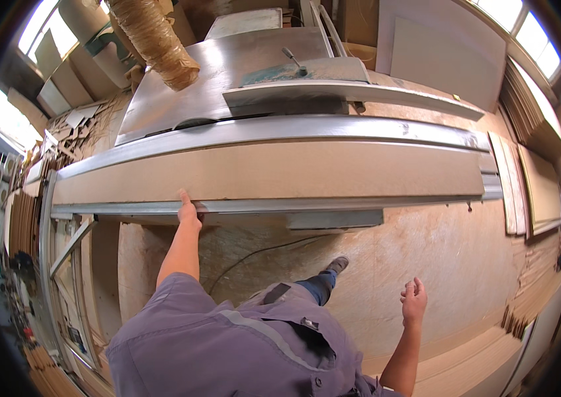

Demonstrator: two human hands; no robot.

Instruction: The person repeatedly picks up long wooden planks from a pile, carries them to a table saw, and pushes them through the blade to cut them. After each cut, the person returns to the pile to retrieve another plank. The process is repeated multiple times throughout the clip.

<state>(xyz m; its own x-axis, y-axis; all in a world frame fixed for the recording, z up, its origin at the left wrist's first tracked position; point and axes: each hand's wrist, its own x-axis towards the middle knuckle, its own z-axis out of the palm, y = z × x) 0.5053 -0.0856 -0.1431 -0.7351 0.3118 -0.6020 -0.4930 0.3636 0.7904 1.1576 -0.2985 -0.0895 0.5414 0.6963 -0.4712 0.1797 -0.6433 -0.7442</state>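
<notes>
A long, narrow tan board [280, 171] lies flat along the metal sliding table of a panel saw [274, 132]. At the board's near edge, left of its middle, is my left hand [189, 210]. Its thumb rests on top of the board, while the other fingers go down over the side and are mostly hidden. My right hand [414, 303] hangs free over the floor at the lower right, fingers loosely bent and apart, holding nothing. Part of a dark round saw blade [195, 122] shows beyond the table's far rail.
A pale fence bar [360, 94] crosses the saw's steel top [227, 59]. From above hangs a wrapped dust hose [154, 46]. Board stacks [535, 185] stand at the right, more panels [485, 364] at lower right. A black cable [254, 253] runs across the floor; a metal frame [72, 245] stands left.
</notes>
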